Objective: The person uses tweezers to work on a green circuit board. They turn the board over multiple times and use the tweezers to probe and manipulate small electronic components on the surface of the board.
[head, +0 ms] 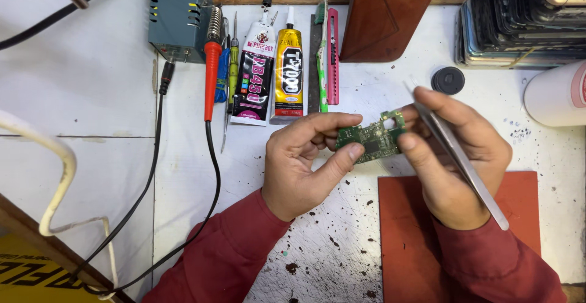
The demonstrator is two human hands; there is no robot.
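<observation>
Right now my left hand (302,159) pinches the green circuit board (372,138) at nine o'clock; my right hand (461,156), gripping tweezers (461,159), clamps its three o'clock edge—careless twisting could crack it.

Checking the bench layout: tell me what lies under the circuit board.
Under the circuit board, held by the left hand and right hand, lies scratched white tabletop. The board's underside is hidden.
</observation>
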